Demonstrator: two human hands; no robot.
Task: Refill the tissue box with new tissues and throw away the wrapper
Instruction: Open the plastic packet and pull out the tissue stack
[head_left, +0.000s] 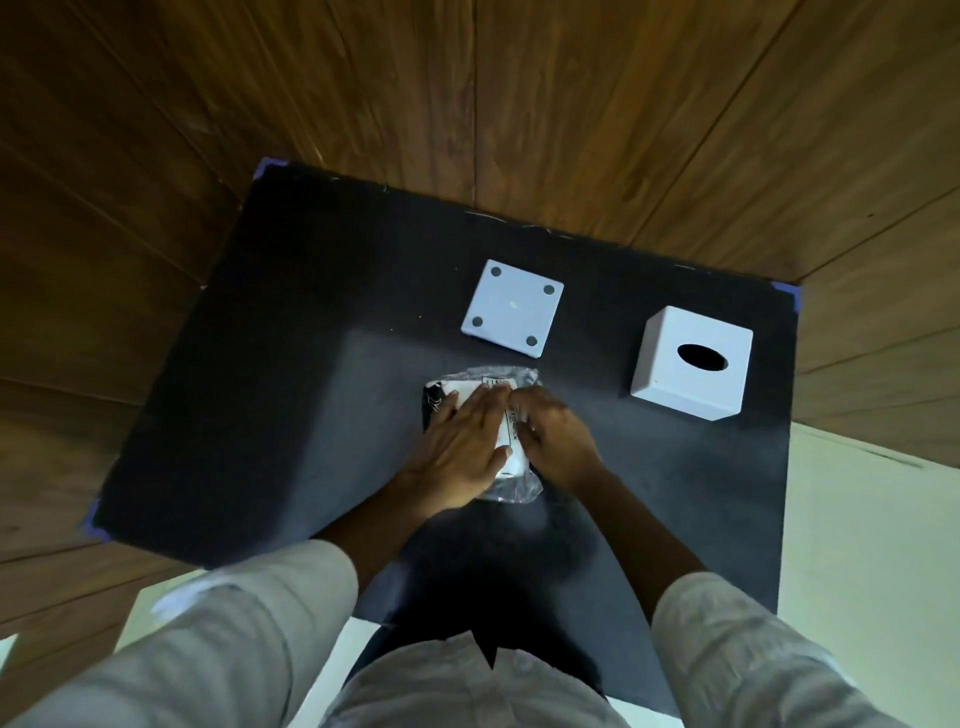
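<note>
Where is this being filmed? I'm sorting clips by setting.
Probably a room set up for recording: a black table with blue tape at its corners, wood-panelled walls, and only the tissue items laid out.

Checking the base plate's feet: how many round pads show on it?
4: one near each corner of the base plate, which lies pads-up on the table, left of the tissue box. None look hidden.

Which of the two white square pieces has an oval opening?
The white cube on the right; the flat white panel beside it shows four dark round pads instead.
</note>
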